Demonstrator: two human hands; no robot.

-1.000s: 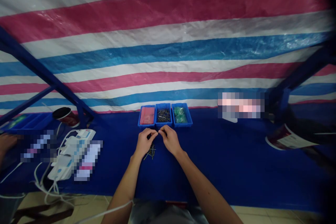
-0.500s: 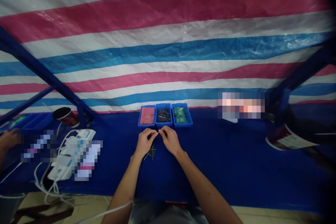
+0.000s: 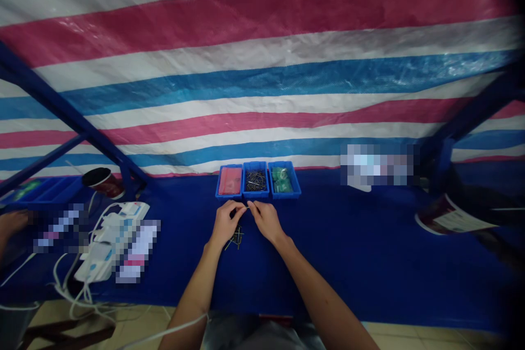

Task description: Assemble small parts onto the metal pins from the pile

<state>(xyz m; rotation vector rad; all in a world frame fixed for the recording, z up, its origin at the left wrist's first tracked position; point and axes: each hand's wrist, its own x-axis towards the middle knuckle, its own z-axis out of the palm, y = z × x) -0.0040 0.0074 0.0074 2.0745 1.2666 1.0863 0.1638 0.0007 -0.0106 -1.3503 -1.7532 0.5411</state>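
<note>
My left hand (image 3: 226,224) is closed in a pinch above the blue table (image 3: 348,262). Facing it, my right hand (image 3: 267,221) pinches too, its fingertips almost meeting the left ones. Between them shows a tiny, thin, pale screw-like piece (image 3: 247,207), mostly hidden by the fingers. A small loose pile of long thin screws (image 3: 235,239) lies on the table just below my left hand. Right behind the hands stand three blue bins in a row: one with pink-red packets (image 3: 230,180), one with many dark and silvery screws (image 3: 256,180), one with green packets (image 3: 282,179).
To the left lie a white power strip (image 3: 107,240) with tangled cables and a dark red cup (image 3: 103,181). Another person's hand (image 3: 14,225) is at the far left. A second cup (image 3: 451,216) lies tilted at right. Striped sheeting (image 3: 262,82) hangs behind.
My right hand's fingers have shifted slightly at the fingertips, so a bit of the pale piece shows between the hands. My left hand stays in place.
</note>
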